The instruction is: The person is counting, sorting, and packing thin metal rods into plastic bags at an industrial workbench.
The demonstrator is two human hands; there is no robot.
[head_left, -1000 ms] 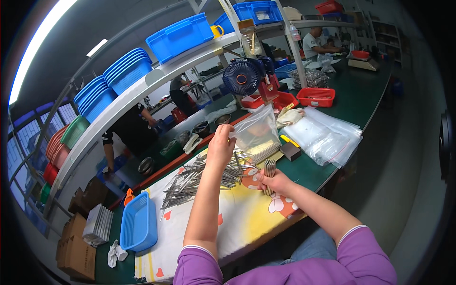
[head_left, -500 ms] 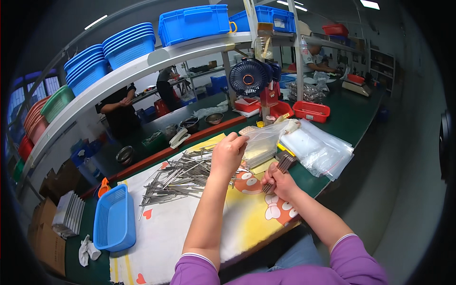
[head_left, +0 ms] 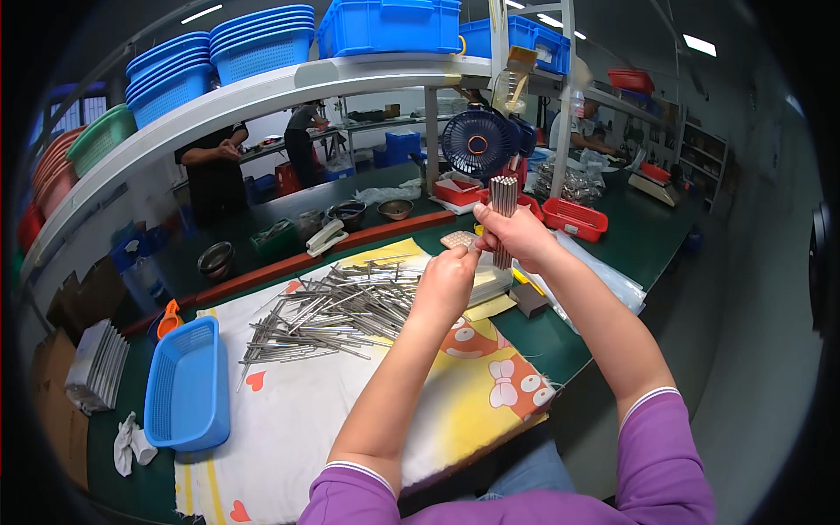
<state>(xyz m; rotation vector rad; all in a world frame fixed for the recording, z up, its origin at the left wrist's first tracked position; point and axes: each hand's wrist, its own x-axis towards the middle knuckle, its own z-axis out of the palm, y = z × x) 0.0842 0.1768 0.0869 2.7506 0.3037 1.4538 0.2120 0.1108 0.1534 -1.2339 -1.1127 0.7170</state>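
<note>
My right hand (head_left: 522, 236) is closed round an upright bundle of thin metal rods (head_left: 504, 194), whose ends stick out above the fist. Just to its left and lower, my left hand (head_left: 444, 280) is pinched shut, its fingertips close to the bundle's lower part. A clear plastic bag seems to be in those fingers, mostly hidden by the hands. Left of my left forearm, a loose pile of metal rods (head_left: 337, 311) lies on a patterned white and yellow cloth (head_left: 306, 411). Flat clear bags (head_left: 619, 278) are partly covered by my right forearm.
A blue plastic basket (head_left: 186, 385) stands at the left. Behind the cloth runs a red-brown rail (head_left: 367, 234). Beyond the hands are a fan (head_left: 478, 144) and a red tray (head_left: 575, 219). A dark block (head_left: 528, 300) lies beneath my right forearm. Blue bins (head_left: 389, 26) fill the shelf overhead.
My right hand has lifted the rod bundle from near the cloth's right side and turned it upright. My left hand has moved slightly right beside it; the spread bag is now mostly hidden.
</note>
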